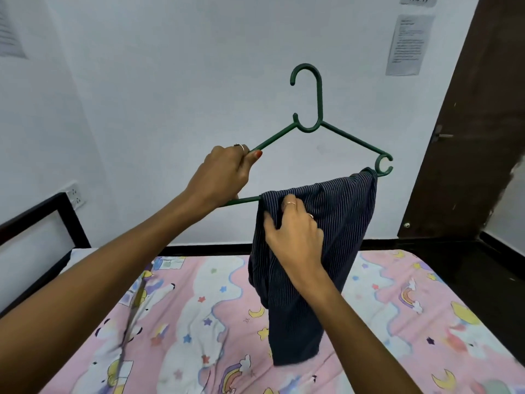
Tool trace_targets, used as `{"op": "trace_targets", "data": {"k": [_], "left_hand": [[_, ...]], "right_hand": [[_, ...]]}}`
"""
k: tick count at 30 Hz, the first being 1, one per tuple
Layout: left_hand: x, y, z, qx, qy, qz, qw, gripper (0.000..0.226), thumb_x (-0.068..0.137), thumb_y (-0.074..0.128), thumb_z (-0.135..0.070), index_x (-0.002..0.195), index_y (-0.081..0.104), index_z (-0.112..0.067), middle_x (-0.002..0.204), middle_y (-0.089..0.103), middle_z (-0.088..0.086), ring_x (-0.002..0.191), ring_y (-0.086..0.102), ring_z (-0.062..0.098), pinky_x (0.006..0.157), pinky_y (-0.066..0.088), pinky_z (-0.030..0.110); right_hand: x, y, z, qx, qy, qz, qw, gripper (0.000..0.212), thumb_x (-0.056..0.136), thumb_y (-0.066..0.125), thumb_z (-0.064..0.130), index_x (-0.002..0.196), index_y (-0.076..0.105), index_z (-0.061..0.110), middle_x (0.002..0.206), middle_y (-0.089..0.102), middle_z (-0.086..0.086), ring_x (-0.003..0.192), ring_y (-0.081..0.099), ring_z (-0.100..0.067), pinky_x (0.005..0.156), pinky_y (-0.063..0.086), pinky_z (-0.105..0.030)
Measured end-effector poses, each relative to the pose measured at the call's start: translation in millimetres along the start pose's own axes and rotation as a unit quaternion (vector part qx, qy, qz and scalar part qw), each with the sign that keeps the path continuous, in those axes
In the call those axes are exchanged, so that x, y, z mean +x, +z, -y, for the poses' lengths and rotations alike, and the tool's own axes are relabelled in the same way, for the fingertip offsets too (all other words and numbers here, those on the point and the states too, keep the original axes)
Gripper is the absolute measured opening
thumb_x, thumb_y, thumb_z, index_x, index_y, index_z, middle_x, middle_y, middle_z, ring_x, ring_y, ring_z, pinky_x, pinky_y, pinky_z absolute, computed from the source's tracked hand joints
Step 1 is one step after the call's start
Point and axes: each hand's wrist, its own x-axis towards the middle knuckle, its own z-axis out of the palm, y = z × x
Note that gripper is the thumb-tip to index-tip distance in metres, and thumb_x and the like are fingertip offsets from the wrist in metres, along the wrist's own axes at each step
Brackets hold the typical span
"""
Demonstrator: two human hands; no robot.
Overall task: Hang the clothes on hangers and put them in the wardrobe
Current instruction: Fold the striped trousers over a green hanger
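Bare forearms, rings on left hand [224, 173] and right hand [295, 234], red nail polish

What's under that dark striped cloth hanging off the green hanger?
The striped garment is draped over the green hanger's bottom bar, which shows only left of it. Its lower end reaches the pink patterned bedsheet. The covered bar and the sheet behind it are hidden.
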Motion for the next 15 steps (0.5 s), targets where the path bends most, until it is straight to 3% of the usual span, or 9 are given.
{"op": "trace_targets", "data": {"k": [2,4,6,8,12,15], "left_hand": [[0,2,-4,0.011,0.002,-0.011,1.0,0.045,0.101,0.039,-0.039,0.062,0.036,-0.016,0.053,0.043,0.007,0.048,0.059,0.029,0.047,0.04,0.036],[1,4,-8,0.031,0.007,-0.018,0.999,0.044,0.101,0.037,-0.041,0.065,0.038,-0.014,0.054,0.045,0.009,0.053,0.059,0.034,0.051,0.044,0.041],[2,8,-13,0.054,0.016,-0.023,0.998,0.042,0.101,0.036,-0.043,0.071,0.04,-0.013,0.054,0.045,0.008,0.055,0.057,0.035,0.051,0.042,0.04],[3,13,-21,0.082,0.036,-0.031,0.996,0.038,0.101,0.036,-0.044,0.076,0.04,-0.015,0.054,0.042,0.004,0.057,0.051,0.036,0.051,0.036,0.036],[12,21,-41,0.081,0.064,-0.021,0.994,0.031,0.1,0.035,-0.044,0.08,0.04,-0.02,0.06,0.045,0.001,0.067,0.05,0.036,0.058,0.036,0.036],[25,19,-46,0.081,0.069,-0.031,0.994,0.032,0.099,0.037,-0.045,0.08,0.039,-0.02,0.066,0.046,0.004,0.072,0.052,0.037,0.06,0.037,0.037]], "right_hand": [[6,-3,-3,0.028,-0.024,-0.01,0.999,0.025,0.093,0.048,0.023,0.114,0.048,0.01,0.107,0.06,-0.008,0.095,0.059,-0.037,0.063,0.037,-0.04],[9,-15,-2,0.087,-0.044,-0.021,0.995,0.018,0.09,0.047,0.014,0.106,0.049,0.007,0.094,0.061,-0.012,0.083,0.057,-0.038,0.062,0.034,-0.039],[18,-27,1,0.168,-0.038,-0.037,0.984,0.005,0.089,0.049,0.011,0.092,0.047,0.008,0.076,0.057,-0.007,0.067,0.051,-0.031,0.06,0.032,-0.037],[36,-36,4,0.238,-0.016,-0.04,0.97,0.01,0.088,0.052,0.009,0.081,0.044,0.008,0.063,0.049,0.0,0.057,0.045,-0.017,0.057,0.029,-0.032],[66,-47,13,0.301,0.013,-0.056,0.952,0.004,0.086,0.055,0.005,0.082,0.054,0.006,0.064,0.053,0.004,0.055,0.047,-0.005,0.05,0.034,-0.011],[66,-57,13,0.261,-0.061,0.044,0.962,0.004,0.086,0.06,0.009,0.083,0.058,0.011,0.071,0.058,0.003,0.054,0.049,-0.002,0.05,0.034,-0.009]]}}
